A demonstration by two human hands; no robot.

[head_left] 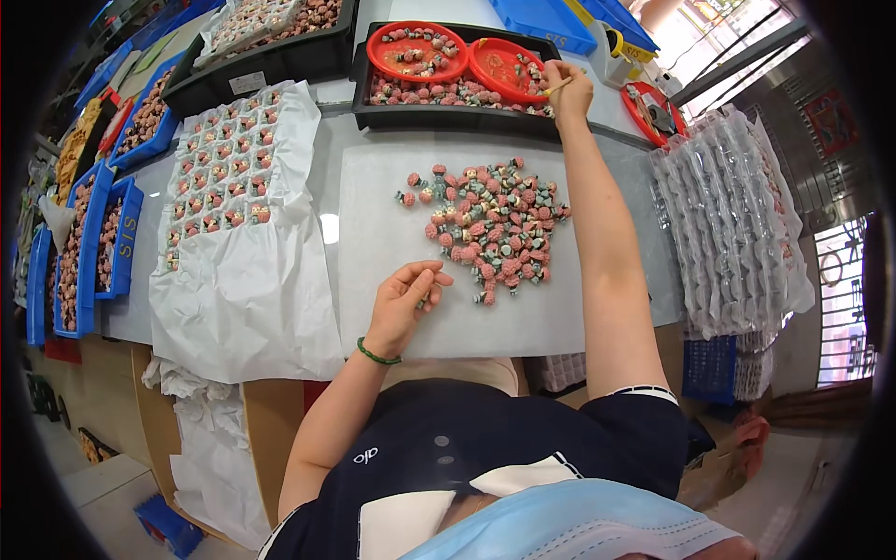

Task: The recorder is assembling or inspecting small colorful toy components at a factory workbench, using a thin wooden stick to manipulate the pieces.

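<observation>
My left hand (401, 306) is closed in front of my chest, thumb against the fingers. A small grey-green bit shows under the fingers, like the body of one of the figurines; most of it is hidden. My right arm reaches far forward, and my right hand (571, 91) pinches a thin yellow stick (558, 88) over the right-hand red round tray (504, 71). Between my arms, a heap of small pink-headed figurines with grey-green bodies (504, 224) lies on a white sheet (369, 252).
Another red round tray (417, 26) sits beside the first on a black bin (448, 117) full of figurines. Left lies a white blister tray (219, 163) with figurines in its pockets. Blue bins (84, 247) stand far left. Stacked clear trays (733, 224) rise at the right.
</observation>
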